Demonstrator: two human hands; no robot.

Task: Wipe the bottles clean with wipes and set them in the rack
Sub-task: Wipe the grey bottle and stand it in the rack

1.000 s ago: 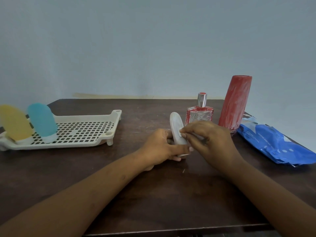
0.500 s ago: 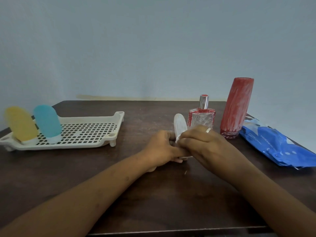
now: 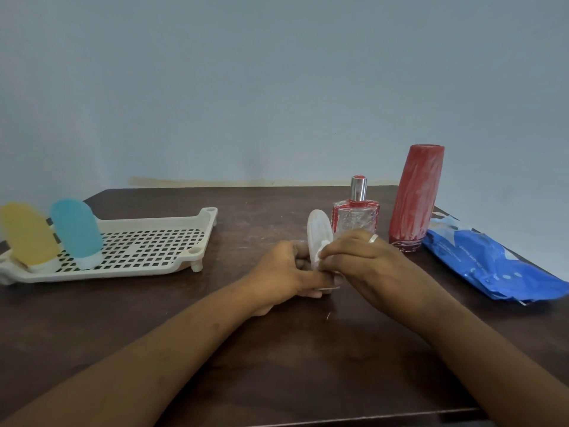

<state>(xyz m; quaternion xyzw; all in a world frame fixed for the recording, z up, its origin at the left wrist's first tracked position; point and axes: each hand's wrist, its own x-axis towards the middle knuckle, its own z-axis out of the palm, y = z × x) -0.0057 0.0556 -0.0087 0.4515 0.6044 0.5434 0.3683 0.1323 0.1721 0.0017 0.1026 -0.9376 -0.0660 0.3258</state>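
While the left hand grasps its base, the right hand pinches a wipe against the upright, milky-white bottle

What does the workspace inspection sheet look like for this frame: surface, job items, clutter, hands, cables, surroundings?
Surface: dark wooden table.
Job's things: white bottle upright between both hands; yellow bottle and blue bottle cap-down in the rack; perfume bottle and red bottle stand behind the hands, both smeared white; blue wipes pack lies at the right.
Clutter: nothing seen.
Hands: left hand grips the white bottle low down; right hand pinches a small white wipe against its side.
Cables: nothing seen.
Surroundings: plain pale wall behind the table.
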